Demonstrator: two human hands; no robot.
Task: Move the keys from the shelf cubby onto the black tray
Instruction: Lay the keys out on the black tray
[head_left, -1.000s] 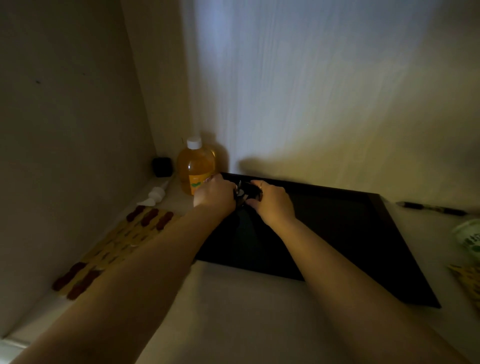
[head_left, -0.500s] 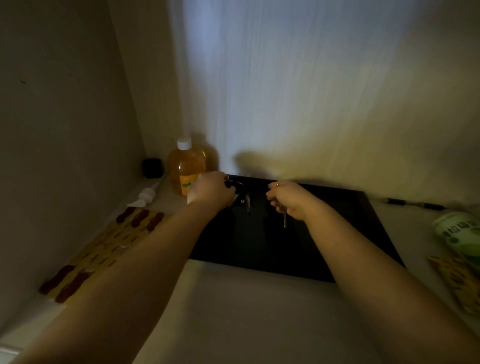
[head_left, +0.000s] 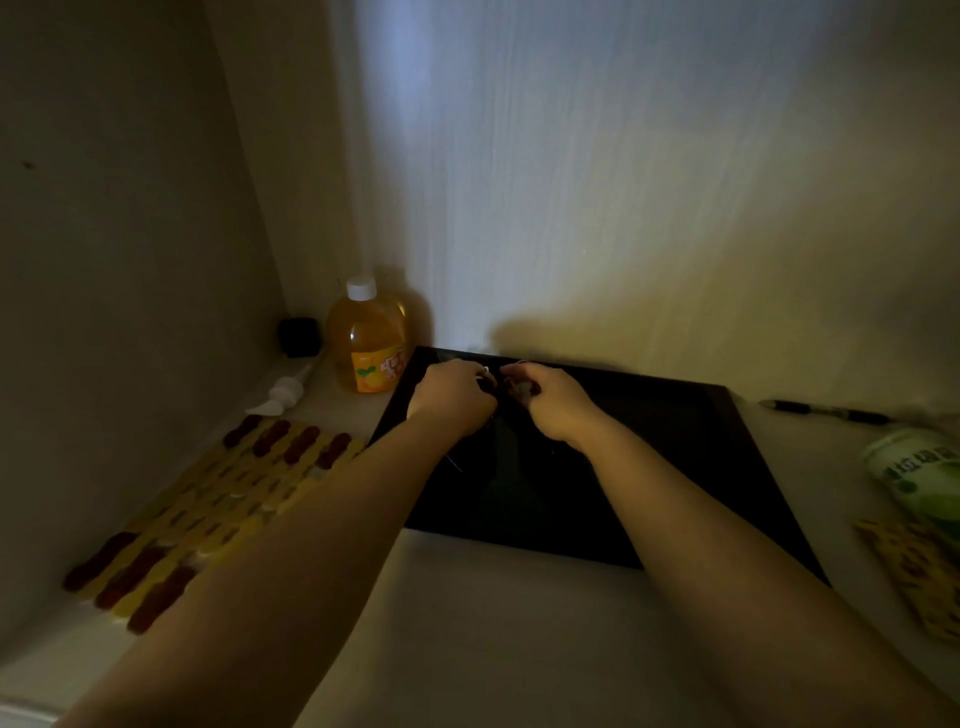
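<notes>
A black tray (head_left: 701, 467) lies flat on the pale shelf floor against the back wall. Both of my hands hover over its far left part. My left hand (head_left: 449, 395) and my right hand (head_left: 550, 402) are closed, knuckles facing each other, with a small dark bunch of keys (head_left: 491, 382) pinched between them. Only a glint of metal and a dark fob show between the fingers. A thin metal piece (head_left: 454, 462) hangs below my left wrist over the tray. The light is dim.
An orange bottle (head_left: 370, 343) with a white cap stands left of the tray, a small black box (head_left: 298, 336) behind it. A white pump head (head_left: 280, 395) and a yellow-and-red mat (head_left: 218, 504) lie left. A pen (head_left: 826, 413), a green pack (head_left: 919, 475) and a yellow packet (head_left: 919, 577) lie right.
Half a second ago my hands were apart, each with a part of the keys dangling. They have come back together over the tray's far left part.
</notes>
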